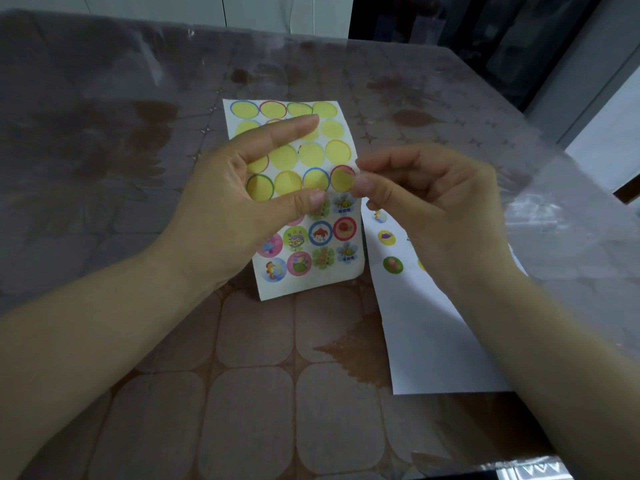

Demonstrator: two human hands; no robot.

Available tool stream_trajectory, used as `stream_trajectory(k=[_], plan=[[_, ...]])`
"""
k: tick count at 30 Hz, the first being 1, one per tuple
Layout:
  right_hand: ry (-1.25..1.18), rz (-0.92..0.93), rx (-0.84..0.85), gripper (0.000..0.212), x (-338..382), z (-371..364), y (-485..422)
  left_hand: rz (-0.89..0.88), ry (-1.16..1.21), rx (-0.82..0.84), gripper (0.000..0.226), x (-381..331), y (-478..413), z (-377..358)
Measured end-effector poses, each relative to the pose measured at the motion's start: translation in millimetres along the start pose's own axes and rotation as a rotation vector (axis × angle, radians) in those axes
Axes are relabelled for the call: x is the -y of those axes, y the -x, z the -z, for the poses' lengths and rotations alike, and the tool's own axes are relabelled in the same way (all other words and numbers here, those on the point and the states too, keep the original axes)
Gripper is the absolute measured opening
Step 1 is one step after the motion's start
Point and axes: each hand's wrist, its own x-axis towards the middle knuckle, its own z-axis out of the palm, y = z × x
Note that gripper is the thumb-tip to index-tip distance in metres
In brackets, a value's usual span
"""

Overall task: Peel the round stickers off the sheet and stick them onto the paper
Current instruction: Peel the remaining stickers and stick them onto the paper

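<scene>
The left hand (235, 202) holds up the white sticker sheet of yellow peeled circles and round cartoon stickers (332, 133) over the plastic-covered patterned table (138, 133), thumb pressed on its front and fingers behind. The right hand (433, 202) brings curled thumb and forefinger close together at the sheet's right edge; blur hides whether they grip anything. The white paper (426, 341) lies just right, bearing a few stickers (393, 265).

nothing legible anywhere. tiny blue marks, what look like characters, under the pictures on two flower-shaped stickers (345, 253) at the right edge of the sticker sheet (304, 285), too small and blurred to read. elsewhere only cartoon pictures.
</scene>
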Motion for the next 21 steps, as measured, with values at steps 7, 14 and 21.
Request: stream_trajectory(k=[7, 14, 21], plan=[[-0.033, 0.018, 0.055, 0.021, -5.7, 2.4, -1.9, 0.035, 0.015, -0.005, 0.054, 1.0, -0.7, 0.2], [-0.056, -0.062, 0.045, 0.021, -1.7, 2.8, -1.3, 0.033, -0.015, -0.020, 0.050, -1.4, -0.2, -1.6], [-0.060, -0.184, -0.029, 0.018, -2.6, 10.6, -6.3, 0.046, -0.013, -0.008, 0.050, 3.4, -1.4, 0.4]])
